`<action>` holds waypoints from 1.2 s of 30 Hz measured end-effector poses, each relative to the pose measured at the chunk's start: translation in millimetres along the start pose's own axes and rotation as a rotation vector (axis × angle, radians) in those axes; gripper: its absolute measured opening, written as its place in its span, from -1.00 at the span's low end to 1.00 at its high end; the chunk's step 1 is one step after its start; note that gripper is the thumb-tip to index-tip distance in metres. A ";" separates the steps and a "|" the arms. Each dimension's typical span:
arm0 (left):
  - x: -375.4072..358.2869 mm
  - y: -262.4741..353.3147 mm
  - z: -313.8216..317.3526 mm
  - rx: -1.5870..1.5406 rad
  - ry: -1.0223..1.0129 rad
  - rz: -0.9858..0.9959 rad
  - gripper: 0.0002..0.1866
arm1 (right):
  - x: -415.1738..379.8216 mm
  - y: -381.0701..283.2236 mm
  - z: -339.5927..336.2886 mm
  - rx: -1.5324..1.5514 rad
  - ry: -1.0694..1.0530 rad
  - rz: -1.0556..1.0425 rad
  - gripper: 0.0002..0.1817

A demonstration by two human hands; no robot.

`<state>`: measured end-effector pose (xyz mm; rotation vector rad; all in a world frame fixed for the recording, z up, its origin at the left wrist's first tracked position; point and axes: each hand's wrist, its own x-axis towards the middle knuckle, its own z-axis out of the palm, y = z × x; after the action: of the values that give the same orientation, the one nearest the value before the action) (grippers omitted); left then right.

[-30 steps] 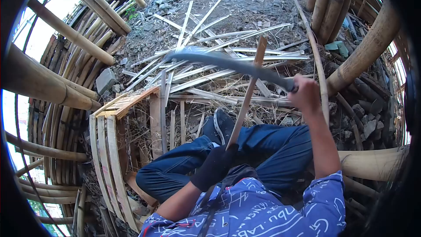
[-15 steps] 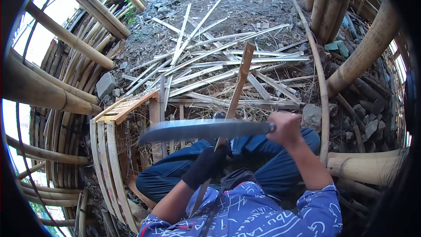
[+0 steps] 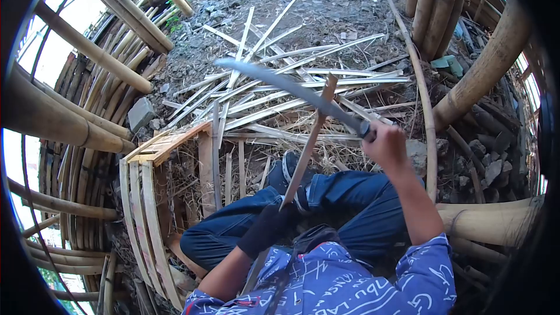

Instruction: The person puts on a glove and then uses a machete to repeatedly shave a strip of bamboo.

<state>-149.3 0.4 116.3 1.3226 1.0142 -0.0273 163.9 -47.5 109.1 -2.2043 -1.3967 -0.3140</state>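
Observation:
My right hand (image 3: 385, 143) is wrapped round the dark handle of a long machete (image 3: 280, 81), its blade pointing to the upper left. The blade meets or crosses a brown bamboo strip (image 3: 304, 157) near the strip's top end. My left hand (image 3: 273, 221), in a black glove, is closed round the lower part of that strip, which slants up from my lap. The strip's lower end runs down across my blue patterned shirt.
Pale split strips (image 3: 262, 96) lie scattered on the stony ground ahead. A slatted wooden crate (image 3: 146, 216) stands at the left. Thick bamboo poles (image 3: 490, 64) rise on both sides, and a long thin pole (image 3: 421, 87) lies right of the strips.
The machete has moved up and away along the strip, its blade now tilted to the upper left. My right hand has shifted slightly right; the strip's top has come down a little.

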 end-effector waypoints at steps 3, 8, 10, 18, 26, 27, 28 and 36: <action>0.4 -4.3 -6.1 0.107 0.013 0.384 -0.58 | -17.5 -23.4 -6.3 0.211 -0.149 -0.080 -0.90; -23.4 5.9 4.2 0.074 0.061 0.185 -0.58 | 1.9 7.6 7.5 0.025 -0.056 -0.064 -0.88; -29.7 -2.4 5.3 0.116 0.110 0.204 -0.58 | 25.0 30.8 3.5 -0.047 0.018 0.044 -0.90; -23.1 -30.0 0.4 0.093 0.143 0.294 -0.63 | 2.2 12.2 -6.4 -0.034 -0.073 0.064 -0.90; -35.5 1.9 -27.6 -0.181 0.030 -0.032 -0.60 | -57.2 -13.1 32.9 0.548 -0.159 0.422 -0.89; -33.6 1.2 -26.4 -0.175 0.072 0.007 -0.58 | -61.7 -25.4 26.6 0.571 -0.120 0.452 -0.90; -31.9 3.0 -25.1 -0.176 0.078 0.009 -0.58 | -67.4 -36.1 19.9 0.594 -0.085 0.485 -0.90; -17.1 -2.8 -3.9 0.216 0.172 0.193 -0.57 | -55.5 -55.0 -23.7 0.454 -0.069 0.021 -0.88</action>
<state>-163.3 -6.1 125.0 1.6383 1.0452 0.1278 91.8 -84.2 120.3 -1.8657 -1.3238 0.0839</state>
